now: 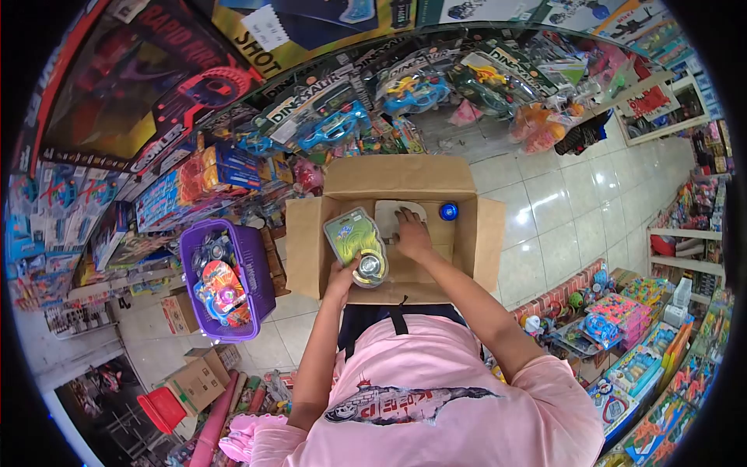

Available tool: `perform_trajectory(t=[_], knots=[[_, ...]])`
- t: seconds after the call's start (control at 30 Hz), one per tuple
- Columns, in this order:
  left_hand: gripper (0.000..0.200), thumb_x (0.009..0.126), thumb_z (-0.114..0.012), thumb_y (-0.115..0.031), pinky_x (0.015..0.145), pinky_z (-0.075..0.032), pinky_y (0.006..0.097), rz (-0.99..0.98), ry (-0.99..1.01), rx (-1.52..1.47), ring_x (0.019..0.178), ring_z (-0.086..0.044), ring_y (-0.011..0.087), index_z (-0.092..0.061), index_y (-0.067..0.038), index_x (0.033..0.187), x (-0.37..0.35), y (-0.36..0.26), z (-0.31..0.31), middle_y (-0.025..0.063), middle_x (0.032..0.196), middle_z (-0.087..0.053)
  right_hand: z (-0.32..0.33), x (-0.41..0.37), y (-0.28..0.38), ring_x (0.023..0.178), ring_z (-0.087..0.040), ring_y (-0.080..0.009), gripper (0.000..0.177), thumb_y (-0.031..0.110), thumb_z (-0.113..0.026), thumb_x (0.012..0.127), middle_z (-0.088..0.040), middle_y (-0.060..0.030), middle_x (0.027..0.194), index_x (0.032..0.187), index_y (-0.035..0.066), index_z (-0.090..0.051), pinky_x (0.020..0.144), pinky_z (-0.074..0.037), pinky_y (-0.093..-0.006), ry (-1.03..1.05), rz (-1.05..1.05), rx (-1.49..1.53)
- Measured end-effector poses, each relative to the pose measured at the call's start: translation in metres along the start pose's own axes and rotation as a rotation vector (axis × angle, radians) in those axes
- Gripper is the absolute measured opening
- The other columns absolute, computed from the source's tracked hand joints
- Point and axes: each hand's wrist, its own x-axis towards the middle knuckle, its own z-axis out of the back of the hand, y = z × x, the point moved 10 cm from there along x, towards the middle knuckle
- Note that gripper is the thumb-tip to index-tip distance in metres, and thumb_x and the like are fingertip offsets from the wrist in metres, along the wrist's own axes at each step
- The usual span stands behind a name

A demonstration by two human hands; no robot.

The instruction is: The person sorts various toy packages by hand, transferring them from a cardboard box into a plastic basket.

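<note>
An open cardboard box [398,175] stands in front of me with its flaps folded out. My left hand [342,279] is closed on the lower left edge of a blister pack [350,233]. Its card is green and yellow, and a round yo-yo-like toy shows under the clear plastic. Inside the box, my right hand [410,235] has its fingers over a pale, white-backed pack [389,208] and seems to grip it; the underside is hidden. A blue round toy [449,212], like a yo-yo, lies near the box's right wall.
A purple basket [261,272] with packaged toys stands left of the box. Hanging dinosaur toy packs [334,128] line the far side. Toy packages [615,319] are piled at the right. Cartons [194,385] and a red bin [161,411] stand at lower left.
</note>
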Motion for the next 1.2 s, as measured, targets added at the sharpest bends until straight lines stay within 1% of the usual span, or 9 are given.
perform_trajectory(t=[0.2, 0.27, 0.4, 0.6, 0.73, 0.83, 0.9, 0.93, 1.2], knots=[[0.035, 0.095, -0.066, -0.024, 0.090, -0.046, 0.0280, 0.013, -0.017, -0.083, 0.103, -0.062, 0.0130, -0.064, -0.001, 0.121, -0.015, -0.005, 0.001, 0.0062, 0.113, -0.067, -0.028, 0.013, -0.002, 0.130, -0.047, -0.0307, 0.056, 0.011, -0.064, 0.081, -0.050, -0.0141, 0.141, 0.133, 0.001, -0.046, 0.102, -0.044, -0.0451, -0.015, 0.132, -0.498], [0.036, 0.095, -0.065, -0.025, 0.090, -0.049, 0.0303, -0.005, -0.013, -0.082, 0.104, -0.062, 0.0147, -0.061, -0.001, 0.123, -0.009, 0.000, 0.006, 0.0066, 0.114, -0.067, -0.041, 0.020, -0.036, 0.115, -0.058, -0.0371, 0.046, 0.006, -0.061, 0.080, -0.057, -0.0187, 0.130, 0.126, 0.003, -0.053, 0.096, -0.048, -0.0444, 0.252, -0.066, -0.305], [0.041, 0.096, -0.064, -0.028, 0.092, -0.051, 0.0342, 0.022, -0.001, -0.150, 0.107, -0.063, 0.0176, -0.056, -0.001, 0.126, -0.008, 0.000, 0.002, 0.0084, 0.117, -0.064, -0.003, 0.009, -0.048, 0.098, -0.064, -0.0403, 0.031, 0.008, -0.059, 0.085, -0.065, -0.0206, 0.114, 0.115, 0.001, -0.059, 0.085, -0.052, -0.0425, 0.075, -0.061, 0.000], [0.046, 0.099, -0.057, -0.031, 0.097, -0.049, 0.0365, 0.068, -0.021, -0.138, 0.114, -0.060, 0.0206, -0.049, 0.000, 0.132, -0.013, -0.019, -0.016, 0.0109, 0.125, -0.060, 0.022, -0.021, -0.042, 0.087, -0.064, -0.0131, 0.029, 0.013, -0.054, 0.099, -0.069, -0.0066, 0.100, 0.122, -0.002, -0.058, 0.076, -0.051, -0.0317, 0.150, -0.120, 0.895], [0.056, 0.103, -0.040, -0.044, 0.107, -0.041, 0.0399, 0.000, 0.186, -0.161, 0.127, -0.052, 0.0224, -0.040, -0.004, 0.143, -0.003, -0.018, -0.049, 0.0106, 0.140, -0.051, 0.024, -0.060, 0.005, 0.088, -0.063, -0.0105, 0.028, 0.013, -0.054, 0.099, -0.068, -0.0028, 0.103, 0.122, -0.003, -0.058, 0.077, -0.052, -0.0300, 0.323, -0.206, 1.089], [0.061, 0.104, -0.033, -0.051, 0.114, -0.034, 0.0416, 0.020, 0.273, -0.221, 0.136, -0.043, 0.0235, -0.036, -0.008, 0.147, -0.009, -0.021, -0.070, 0.0104, 0.147, -0.044, 0.012, -0.073, 0.015, 0.090, -0.067, -0.0172, 0.030, 0.012, -0.056, 0.096, -0.071, -0.0104, 0.101, 0.121, -0.003, -0.059, 0.080, -0.052, -0.0333, 0.303, -0.243, 1.009], [0.065, 0.102, -0.032, -0.055, 0.114, -0.033, 0.0418, 0.029, 0.301, -0.311, 0.135, -0.044, 0.0238, -0.036, -0.007, 0.146, -0.014, -0.019, -0.077, 0.0110, 0.147, -0.044, 0.045, -0.073, 0.015, 0.089, -0.069, -0.0321, 0.031, 0.013, -0.060, 0.089, -0.069, -0.0235, 0.099, 0.115, -0.003, -0.062, 0.080, -0.053, -0.0407, -0.035, -0.133, 0.565], [0.063, 0.101, -0.042, -0.051, 0.114, -0.034, 0.0422, 0.018, 0.328, -0.371, 0.135, -0.044, 0.0240, -0.037, -0.006, 0.146, -0.010, -0.014, -0.076, 0.0107, 0.146, -0.045, 0.048, -0.076, 0.016, 0.089, -0.067, -0.0430, 0.035, 0.015, -0.062, 0.084, -0.066, -0.0287, 0.099, 0.114, -0.003, -0.062, 0.079, -0.053, -0.0454, -0.065, -0.159, 0.541], [0.049, 0.090, -0.072, -0.024, 0.099, -0.045, 0.0326, -0.010, 0.183, -0.129, 0.111, -0.060, 0.0153, -0.053, -0.006, 0.131, -0.027, -0.014, -0.062, 0.0060, 0.120, -0.063, 0.081, -0.046, -0.006, 0.085, -0.068, -0.0387, 0.031, 0.022, -0.065, 0.085, -0.068, -0.0247, 0.092, 0.102, -0.003, -0.065, 0.077, -0.053, -0.0459, -0.043, -0.277, 0.308]])
